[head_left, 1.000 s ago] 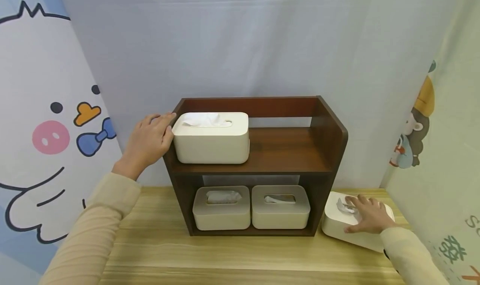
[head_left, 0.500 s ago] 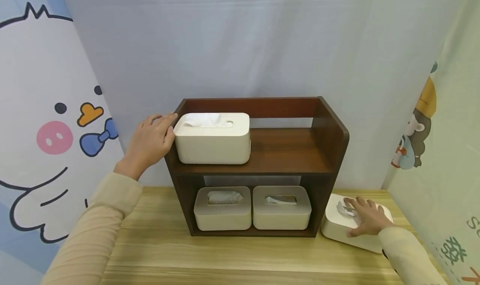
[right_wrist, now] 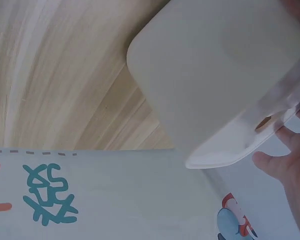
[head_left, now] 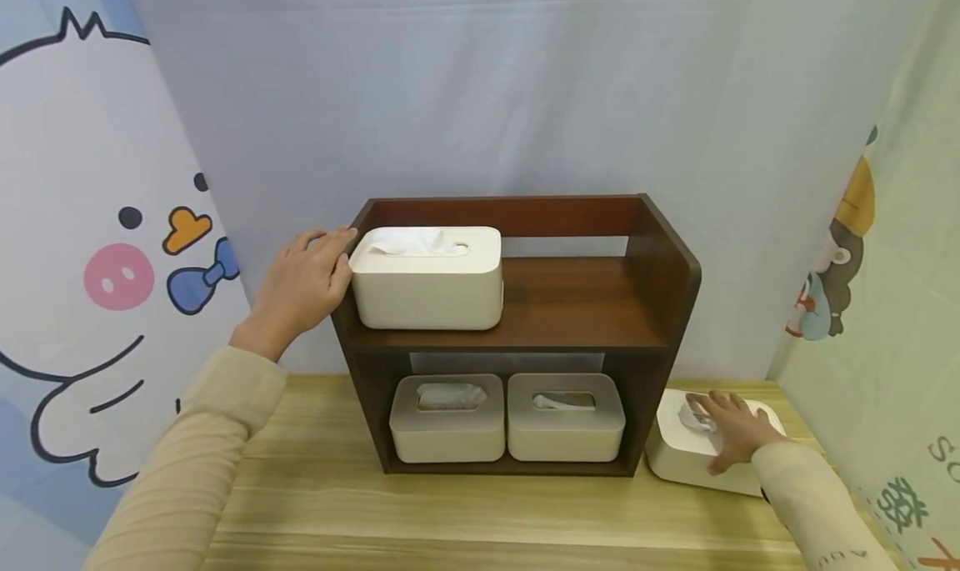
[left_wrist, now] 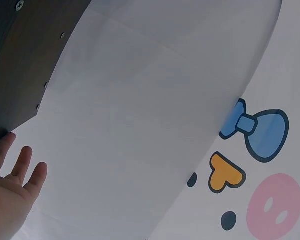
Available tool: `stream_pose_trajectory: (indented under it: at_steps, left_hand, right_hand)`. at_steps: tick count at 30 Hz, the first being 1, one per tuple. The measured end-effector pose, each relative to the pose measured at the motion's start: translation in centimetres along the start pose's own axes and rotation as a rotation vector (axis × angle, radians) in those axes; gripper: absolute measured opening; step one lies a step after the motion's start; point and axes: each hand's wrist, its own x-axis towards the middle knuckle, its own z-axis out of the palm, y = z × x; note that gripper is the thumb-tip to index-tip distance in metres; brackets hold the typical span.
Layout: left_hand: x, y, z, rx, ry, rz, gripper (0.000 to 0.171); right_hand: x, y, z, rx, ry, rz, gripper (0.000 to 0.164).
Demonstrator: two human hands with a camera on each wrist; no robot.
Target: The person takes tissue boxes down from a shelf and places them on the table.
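Note:
My left hand (head_left: 303, 279) rests at the top left edge of a dark brown two-tier shelf (head_left: 585, 304), its fingers fairly straight. Beside its thumb, a white tissue box (head_left: 427, 300) sits at the left of the upper tier. In the left wrist view, fingertips reach the shelf's edge (left_wrist: 20, 65). My right hand (head_left: 735, 429) grips another white tissue box (head_left: 678, 454), right of the shelf, from above. The right wrist view shows fingers (right_wrist: 292, 137) spread across the lid of this tissue box (right_wrist: 215, 75) and the thumb at its front; some tissue shows under the hand.
Two more tissue boxes, one left (head_left: 446, 438) and one right (head_left: 566, 438), stand side by side on the lower tier. The shelf stands on a wood-grain table (head_left: 450, 521). A grey-white curtain (head_left: 525, 96) hangs behind, with printed panels on both sides.
My right hand has shifted slightly leftward on the tissue box, whose right end has turned a little away from me. The left hand keeps its place on the shelf. The view drifts slightly.

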Motion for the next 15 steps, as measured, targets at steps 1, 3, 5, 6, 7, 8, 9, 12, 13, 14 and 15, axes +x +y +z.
stream_pose_trajectory:
  at_steps: [1,3,5,6,7,8,9,12,13,14,15]
  left_hand:
    - [0.01,0.0,-0.01,0.001,-0.002,0.0,0.045]
    - [0.01,0.03,-0.09,0.002,-0.006,0.0,0.045]
    - [0.02,0.03,-0.13,0.002,-0.011,-0.001,0.046]
    - [0.02,0.02,-0.13,0.002,-0.012,-0.001,0.046]
    - [0.02,0.01,-0.14,0.001,-0.013,-0.002,0.046]
    - [0.02,0.0,-0.14,0.001,-0.012,-0.001,0.046]
    - [0.03,-0.03,-0.11,0.003,-0.011,0.001,0.046]
    - [0.02,-0.12,-0.07,0.005,-0.005,0.005,0.045]
    - [0.02,-0.14,-0.07,0.005,-0.003,0.006,0.045]
    - [0.01,-0.16,-0.08,0.005,-0.003,0.006,0.045]
    - [0.0,-0.19,-0.09,0.005,-0.002,0.006,0.045]
  right_hand:
    - [0.01,-0.06,-0.11,0.0,-0.009,0.004,0.108]
    - [0.06,-0.12,-0.27,-0.006,-0.018,0.007,0.108]
    - [0.11,-0.16,-0.34,-0.014,-0.024,0.008,0.108]
    - [0.13,-0.16,-0.37,-0.015,-0.026,0.006,0.109]
    - [0.15,-0.16,-0.37,-0.016,-0.028,0.007,0.109]
    - [0.17,-0.17,-0.37,-0.014,-0.027,0.005,0.109]
    - [0.19,-0.16,-0.35,-0.015,-0.027,0.003,0.109]
    - [0.26,-0.06,-0.34,-0.028,-0.019,-0.009,0.109]
    - [0.3,-0.04,-0.37,-0.03,-0.018,-0.013,0.109]
    - [0.36,-0.01,-0.43,-0.028,-0.019,-0.014,0.11]
    - [0.45,0.06,-0.48,-0.026,-0.02,-0.016,0.111]
